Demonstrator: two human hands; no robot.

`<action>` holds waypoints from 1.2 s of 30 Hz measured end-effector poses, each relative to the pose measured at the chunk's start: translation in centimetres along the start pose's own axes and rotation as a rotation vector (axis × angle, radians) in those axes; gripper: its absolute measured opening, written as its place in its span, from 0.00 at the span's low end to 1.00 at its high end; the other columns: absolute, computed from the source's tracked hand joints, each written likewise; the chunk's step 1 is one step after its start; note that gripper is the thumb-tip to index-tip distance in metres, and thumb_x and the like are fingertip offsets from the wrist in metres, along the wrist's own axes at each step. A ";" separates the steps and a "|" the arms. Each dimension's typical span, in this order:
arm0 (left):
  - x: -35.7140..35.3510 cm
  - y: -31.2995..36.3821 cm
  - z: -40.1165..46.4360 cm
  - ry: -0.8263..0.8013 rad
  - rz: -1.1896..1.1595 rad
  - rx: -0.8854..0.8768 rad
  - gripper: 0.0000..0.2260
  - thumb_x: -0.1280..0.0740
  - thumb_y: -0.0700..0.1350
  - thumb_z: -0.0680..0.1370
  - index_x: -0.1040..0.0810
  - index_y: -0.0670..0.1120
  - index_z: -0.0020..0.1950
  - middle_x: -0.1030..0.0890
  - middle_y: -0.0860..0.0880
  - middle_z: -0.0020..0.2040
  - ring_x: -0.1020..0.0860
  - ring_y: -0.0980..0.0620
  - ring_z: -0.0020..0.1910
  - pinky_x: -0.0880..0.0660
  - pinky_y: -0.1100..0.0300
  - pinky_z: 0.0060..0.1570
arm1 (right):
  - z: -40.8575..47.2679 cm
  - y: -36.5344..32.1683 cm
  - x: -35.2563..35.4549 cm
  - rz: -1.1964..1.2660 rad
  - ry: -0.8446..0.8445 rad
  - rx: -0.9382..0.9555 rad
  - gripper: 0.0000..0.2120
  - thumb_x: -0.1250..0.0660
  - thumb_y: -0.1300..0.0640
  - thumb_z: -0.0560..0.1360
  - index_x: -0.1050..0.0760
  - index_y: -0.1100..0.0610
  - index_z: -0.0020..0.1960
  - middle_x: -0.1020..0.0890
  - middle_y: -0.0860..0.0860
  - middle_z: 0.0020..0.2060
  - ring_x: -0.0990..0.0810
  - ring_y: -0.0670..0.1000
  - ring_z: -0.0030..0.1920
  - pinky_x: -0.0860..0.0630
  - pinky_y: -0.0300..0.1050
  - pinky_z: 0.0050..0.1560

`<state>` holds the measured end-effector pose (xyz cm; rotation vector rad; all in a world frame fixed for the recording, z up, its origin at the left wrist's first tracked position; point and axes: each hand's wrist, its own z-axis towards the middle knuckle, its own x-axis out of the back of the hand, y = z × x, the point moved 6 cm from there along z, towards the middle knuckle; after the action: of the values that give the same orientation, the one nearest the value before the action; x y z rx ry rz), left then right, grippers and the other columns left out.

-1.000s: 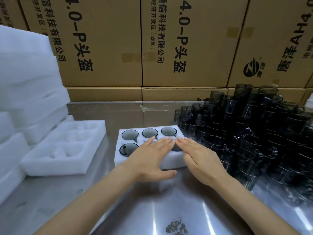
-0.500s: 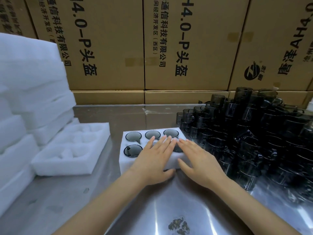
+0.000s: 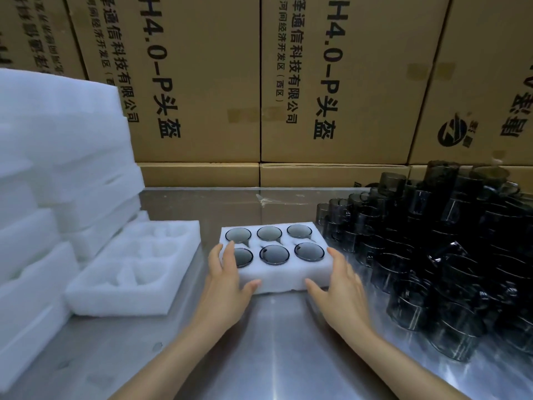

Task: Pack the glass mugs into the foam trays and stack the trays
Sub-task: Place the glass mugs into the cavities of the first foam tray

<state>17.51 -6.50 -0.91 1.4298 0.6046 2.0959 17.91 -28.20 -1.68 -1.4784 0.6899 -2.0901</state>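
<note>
Both hands have slid off the top of the full foam tray (image 3: pixel 285 277) to its two ends.

Left hand (image 3: pixel 227 280) grips the near-left corner, thumb on the front wall and fingers up the side; right hand (image 3: pixel 341 287) clasps the near-right corner likewise, probably to lift it for stacking. Six glass mugs (image 3: pixel 274 254) sit rim-up in the pockets, on the steel counter (image 3: pixel 277 350). An empty foam tray (image 3: pixel 129 284) lies left, before stacked foam (image 3: pixel 57 174). Loose mugs (image 3: pixel 432 255) crowd the right, cut off by the frame; the fingertips behind the tray are hidden.
</note>
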 end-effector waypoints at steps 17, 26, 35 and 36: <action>-2.2 -7.4 17.0 0.418 -0.163 0.374 0.37 0.27 0.44 0.73 0.45 0.36 0.73 0.38 0.36 0.69 0.37 0.37 0.68 0.38 0.53 0.63 | 18.8 -1.9 -9.4 0.197 0.134 -0.286 0.11 0.38 0.52 0.78 0.25 0.47 0.60 0.23 0.49 0.57 0.23 0.55 0.56 0.34 0.42 0.45; -3.2 -10.7 24.1 0.550 -0.124 0.530 0.35 0.32 0.44 0.76 0.49 0.40 0.76 0.43 0.41 0.75 0.38 0.40 0.71 0.38 0.48 0.66 | 25.7 -4.3 -15.1 0.131 -0.016 -0.166 0.14 0.43 0.54 0.75 0.27 0.44 0.58 0.19 0.44 0.52 0.26 0.53 0.49 0.35 0.44 0.44; -4.5 -11.9 28.0 0.455 -0.070 0.526 0.34 0.32 0.45 0.76 0.47 0.45 0.76 0.41 0.43 0.73 0.28 0.40 0.62 0.30 0.49 0.58 | 28.7 -5.4 -18.3 0.108 -0.235 0.020 0.27 0.44 0.58 0.74 0.41 0.44 0.71 0.27 0.37 0.66 0.29 0.50 0.66 0.36 0.46 0.55; -4.8 -11.9 28.2 0.429 -0.043 0.510 0.33 0.32 0.45 0.76 0.46 0.47 0.76 0.42 0.44 0.73 0.27 0.40 0.60 0.30 0.50 0.57 | 28.9 -5.6 -18.5 0.089 -0.258 0.039 0.29 0.44 0.58 0.74 0.45 0.46 0.73 0.29 0.37 0.68 0.31 0.50 0.68 0.37 0.47 0.59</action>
<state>47.44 1.38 -2.07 1.1850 1.4064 2.3310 50.33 -15.61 -2.82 -1.6276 0.6000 -1.7951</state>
